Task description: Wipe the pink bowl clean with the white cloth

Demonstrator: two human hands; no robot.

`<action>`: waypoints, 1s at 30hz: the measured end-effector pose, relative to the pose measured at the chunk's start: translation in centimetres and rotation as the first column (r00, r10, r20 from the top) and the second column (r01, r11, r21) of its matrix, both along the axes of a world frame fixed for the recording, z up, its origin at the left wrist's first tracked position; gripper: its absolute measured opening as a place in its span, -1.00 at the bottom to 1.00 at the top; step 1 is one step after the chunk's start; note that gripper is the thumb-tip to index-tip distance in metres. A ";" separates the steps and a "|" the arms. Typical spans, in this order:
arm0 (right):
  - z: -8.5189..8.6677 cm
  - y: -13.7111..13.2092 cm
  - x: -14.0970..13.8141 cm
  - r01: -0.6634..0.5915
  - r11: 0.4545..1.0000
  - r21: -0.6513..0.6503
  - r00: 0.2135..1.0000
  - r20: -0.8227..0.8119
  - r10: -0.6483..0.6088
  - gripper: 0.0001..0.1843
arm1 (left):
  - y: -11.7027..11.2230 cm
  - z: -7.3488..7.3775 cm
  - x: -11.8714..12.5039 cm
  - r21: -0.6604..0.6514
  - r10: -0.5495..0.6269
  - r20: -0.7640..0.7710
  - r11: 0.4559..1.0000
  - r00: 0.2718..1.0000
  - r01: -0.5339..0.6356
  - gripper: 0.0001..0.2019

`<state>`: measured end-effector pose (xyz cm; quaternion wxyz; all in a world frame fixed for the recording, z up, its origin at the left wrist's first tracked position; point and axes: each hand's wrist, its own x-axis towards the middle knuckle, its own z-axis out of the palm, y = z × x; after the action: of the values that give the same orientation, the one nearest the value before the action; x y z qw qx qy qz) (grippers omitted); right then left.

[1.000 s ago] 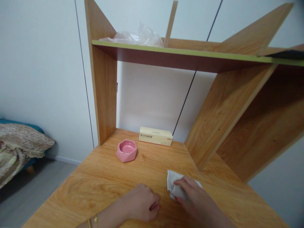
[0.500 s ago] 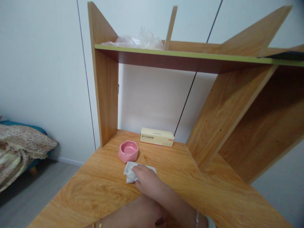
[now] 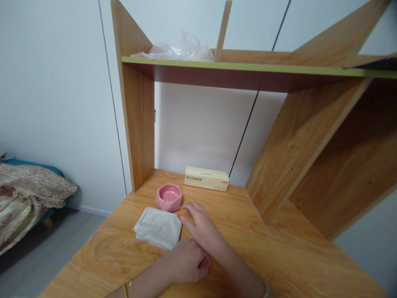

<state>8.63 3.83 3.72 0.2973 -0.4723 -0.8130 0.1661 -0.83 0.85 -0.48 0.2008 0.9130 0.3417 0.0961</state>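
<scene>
A folded white cloth (image 3: 158,227) lies flat on the wooden desk, just in front of a pink faceted ashtray (image 3: 169,198). My right hand (image 3: 200,225) reaches in from the right with its fingers stretched out toward the ashtray. Its thumb is at the cloth's right corner; whether they touch I cannot tell. Below it, my left hand (image 3: 187,260) is loosely curled near the cloth's lower right corner, and nothing shows in it. The left hand partly overlaps the right wrist.
Behind the ashtray stands a long cream box (image 3: 206,179). A shelf (image 3: 211,74) spans overhead with a clear plastic bag (image 3: 186,49) on it. Upright wooden panels (image 3: 141,124) flank the desk (image 3: 248,256). A bed with a patterned blanket (image 3: 34,188) is at left.
The white cloth, bunched under my right hand before, now lies spread flatter and further left. My right hand has let go of it and extended its fingers. My left hand has moved slightly up and left.
</scene>
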 end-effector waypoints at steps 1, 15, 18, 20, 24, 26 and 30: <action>-1.1 0.0 1.7 0.053 0.999 -0.010 0.998 -0.029 -0.053 -0.71 | 0.0 0.1 0.1 0.024 0.006 -0.025 1.000 1.000 -0.005 -0.83; -8.5 -0.5 6.4 -0.008 0.988 -0.152 0.998 0.068 0.018 -0.49 | 0.0 0.7 0.4 0.096 0.048 -0.059 0.995 0.997 -0.042 -0.83; -8.5 -0.7 6.4 -0.018 0.991 -0.135 0.995 0.098 0.032 -0.49 | -0.1 0.7 0.4 0.104 0.029 -0.069 0.994 0.997 -0.022 -0.83; -8.4 -0.9 6.4 -0.017 0.992 -0.125 0.994 0.105 0.031 -0.49 | -0.1 0.8 0.3 0.103 0.024 -0.073 0.995 0.997 -0.016 -0.83; -8.4 -1.0 6.3 -0.011 0.994 -0.107 0.993 0.116 0.024 -0.48 | -0.1 0.8 0.3 0.070 0.030 -0.061 0.997 0.998 -0.026 -0.85; -8.4 -1.0 6.3 -0.010 0.995 -0.100 0.993 0.115 0.021 -0.48 | -0.1 0.8 0.3 0.057 0.030 -0.066 0.998 0.997 -0.026 -0.85; -8.4 -0.9 6.3 -0.006 0.994 -0.107 0.992 0.121 0.019 -0.48 | -0.1 0.6 0.3 0.076 0.029 -0.075 0.997 0.997 -0.024 -0.84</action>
<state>14.92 2.92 -4.68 0.2204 -0.4918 -0.8225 0.1821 -0.50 0.78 0.14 0.1522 0.9183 0.3574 0.0768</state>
